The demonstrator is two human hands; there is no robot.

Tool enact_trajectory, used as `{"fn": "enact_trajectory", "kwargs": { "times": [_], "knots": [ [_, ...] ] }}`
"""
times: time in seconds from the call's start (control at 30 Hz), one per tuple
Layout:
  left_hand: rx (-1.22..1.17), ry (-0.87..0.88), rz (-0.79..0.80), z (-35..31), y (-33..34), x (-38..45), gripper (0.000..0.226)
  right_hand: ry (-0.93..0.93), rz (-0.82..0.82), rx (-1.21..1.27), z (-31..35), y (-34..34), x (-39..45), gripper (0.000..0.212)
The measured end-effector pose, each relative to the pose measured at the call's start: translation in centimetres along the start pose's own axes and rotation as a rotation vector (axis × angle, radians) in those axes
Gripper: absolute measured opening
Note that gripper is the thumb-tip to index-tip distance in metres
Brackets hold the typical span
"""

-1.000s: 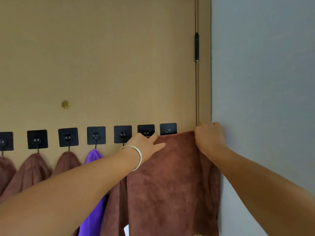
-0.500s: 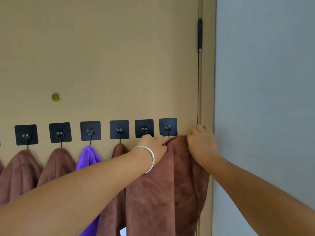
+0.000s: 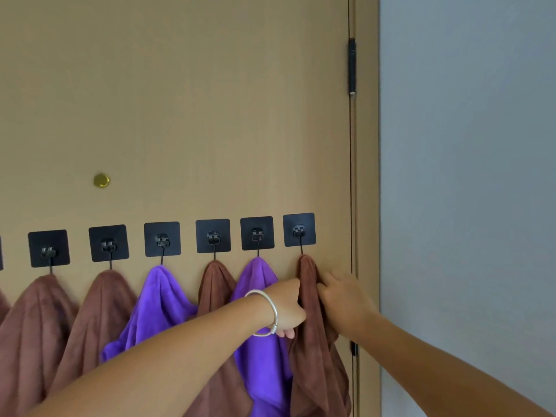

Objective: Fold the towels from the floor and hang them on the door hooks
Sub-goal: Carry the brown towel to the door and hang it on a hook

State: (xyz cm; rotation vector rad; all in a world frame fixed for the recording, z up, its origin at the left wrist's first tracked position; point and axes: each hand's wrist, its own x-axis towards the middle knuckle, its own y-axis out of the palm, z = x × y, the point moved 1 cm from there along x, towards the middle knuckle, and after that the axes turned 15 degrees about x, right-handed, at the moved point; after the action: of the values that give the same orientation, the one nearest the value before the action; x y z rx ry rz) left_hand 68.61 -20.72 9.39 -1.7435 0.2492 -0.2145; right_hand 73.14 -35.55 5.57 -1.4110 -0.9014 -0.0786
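Towel (image 3: 311, 320), brown, at lower right of the frame, now hangs bunched from the rightmost hook (image 3: 298, 230) instead of being held spread, left hand (image 3: 285, 308) and right hand (image 3: 343, 302) closed on it, hanging apparently complete.

No readable text, labels, brands or numbers anywhere: none on door (image 3: 180, 115), hook plates (image 3: 298, 229), towels (image 3: 313, 341) or wall (image 3: 466, 176).
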Motion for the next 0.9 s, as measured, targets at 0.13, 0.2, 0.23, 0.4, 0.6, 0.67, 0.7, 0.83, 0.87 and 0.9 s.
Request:
{"fn": "enact_trajectory", "kwargs": {
  "times": [0.13, 0.2, 0.23, 0.4, 0.6, 0.67, 0.7, 0.83, 0.87, 0.9],
  "knots": [
    [0.235, 0.01, -0.041, 0.3, -0.1, -0.7, 0.026, -0.005, 0.0, -0.026, 1.0, 0.0, -0.5, 0.025],
    [0.352, 0.019, -0.078, -0.1, 0.2, -1.0, 0.025, 0.037, 0.035, -0.022, 0.9, -0.2, -0.6, 0.027],
    [0.454, 0.012, -0.114, -0.3, 0.4, -1.0, 0.026, 0.084, 0.046, -0.007, 0.8, -0.4, -0.7, 0.027],
    [0.651, -0.041, -0.337, -1.4, 3.2, -0.1, 0.048, 0.331, -0.35, 0.562, 1.6, -1.3, -1.5, 0.037],
    [0.738, -0.059, -0.232, -0.5, 6.6, 0.8, 0.07, 0.358, -0.159, 0.79, 2.5, 0.3, -2.8, 0.049],
    [0.845, -0.061, -0.23, -0.4, 7.1, 1.0, 0.059, 0.341, -0.092, 0.705, 2.3, 0.5, -3.0, 0.053],
    [0.898, -0.062, -0.224, -0.3, 7.3, 1.0, 0.055, 0.333, -0.076, 0.677, 2.4, 0.6, -3.2, 0.056],
    [0.973, 0.013, -0.187, 0.3, 9.3, -0.7, 0.048, 0.486, -0.045, 0.795, 3.6, 2.1, -3.5, 0.068],
    [0.956, 0.031, -0.217, 0.9, 10.0, -1.5, 0.046, 0.539, -0.034, 0.853, 4.0, 2.6, -3.6, 0.071],
    [0.933, 0.072, -0.239, 1.5, 10.6, -2.4, 0.041, 0.547, -0.05, 0.875, 4.4, 3.0, -3.7, 0.07]
  ]
}}
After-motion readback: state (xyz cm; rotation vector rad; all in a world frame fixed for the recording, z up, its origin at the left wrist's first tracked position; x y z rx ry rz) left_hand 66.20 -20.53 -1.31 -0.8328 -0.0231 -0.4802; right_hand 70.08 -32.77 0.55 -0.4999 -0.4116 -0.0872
